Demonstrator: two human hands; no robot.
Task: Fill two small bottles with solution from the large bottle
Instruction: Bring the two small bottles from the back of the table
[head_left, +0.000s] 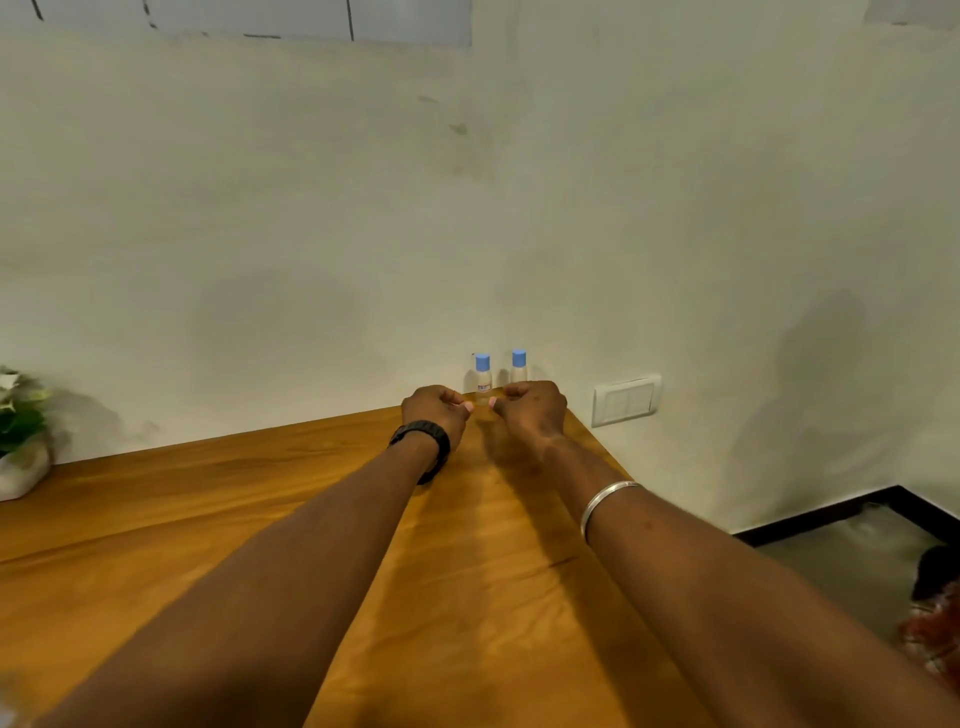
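Two small clear bottles with blue caps stand upright against the wall at the far right corner of the wooden table (260, 519). The left small bottle (483, 376) carries a label; the right small bottle (519, 365) is partly hidden behind my right hand. My left hand (436, 413), with a black watch on its wrist, is curled just in front and left of them. My right hand (532, 413), with a silver bangle on the forearm, is curled just in front of them. Neither hand holds anything that I can see. No large bottle is in view.
A potted plant (21, 436) in a white pot stands at the table's far left. A white wall switch (626, 400) is mounted right of the table corner. The table's right edge drops to the floor, where something red and dark (935, 623) lies.
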